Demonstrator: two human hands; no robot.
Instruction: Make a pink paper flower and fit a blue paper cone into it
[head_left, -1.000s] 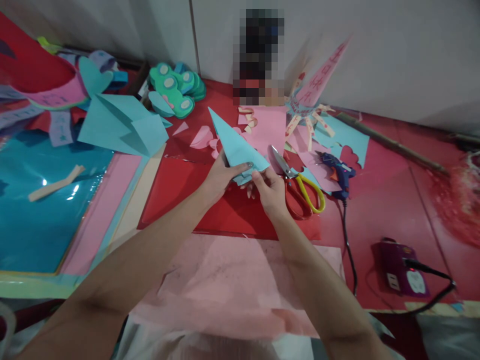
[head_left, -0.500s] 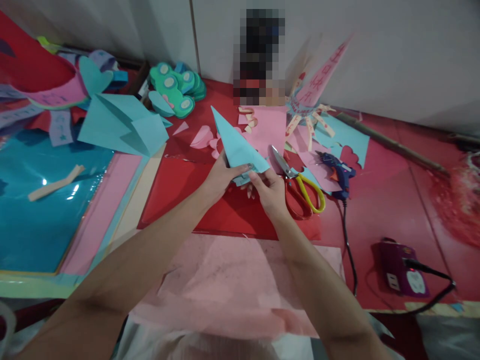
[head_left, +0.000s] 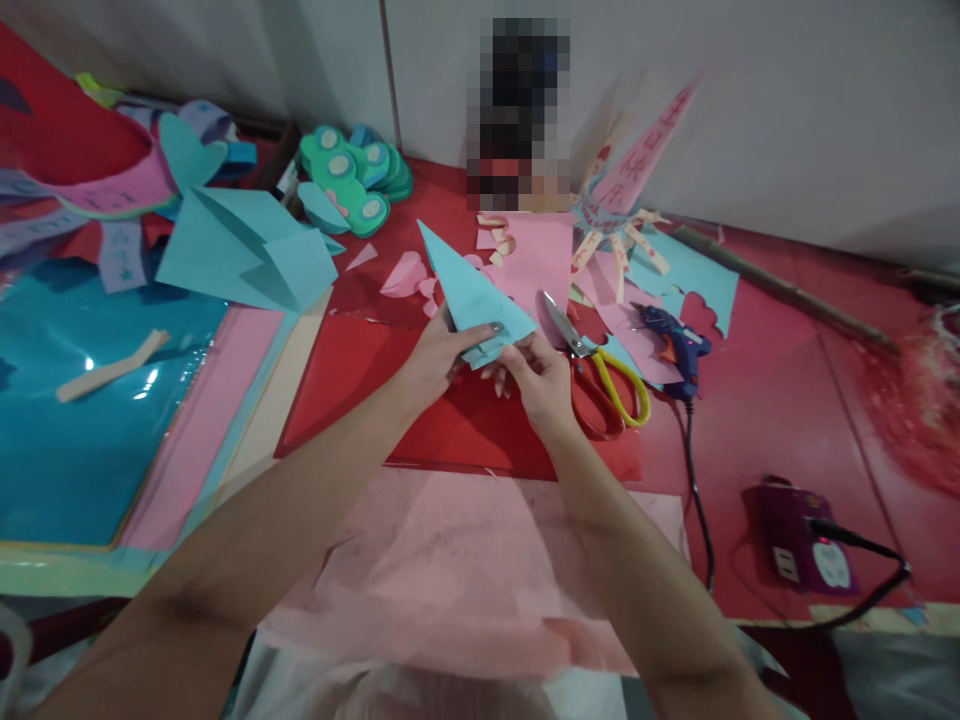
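Between my hands is a folded piece of light blue paper [head_left: 472, 292], its long point aimed to the upper left. My left hand [head_left: 442, 352] grips its lower left side, thumb lying across the front. With thumb and fingers, my right hand [head_left: 538, 378] pinches the lower right edge, where small folds show. The fingers behind the paper are partly hidden. Just right of my right hand lie scissors [head_left: 600, 375] with one yellow and one red handle. Under the hands is a red sheet [head_left: 360, 400] with a shiny surface.
A blue glue gun [head_left: 675, 345] lies at right, its cord near a purple power box [head_left: 802, 540]. Pink cut paper [head_left: 536, 255] and a pink paper cone [head_left: 649, 150] are behind. At left are folded blue paper [head_left: 240, 255] and a blue sheet pack [head_left: 90, 430].
The blue paper has shifted slightly left and its lower right corner has dipped a little. Both hands keep hold of it; the things around it stay put.
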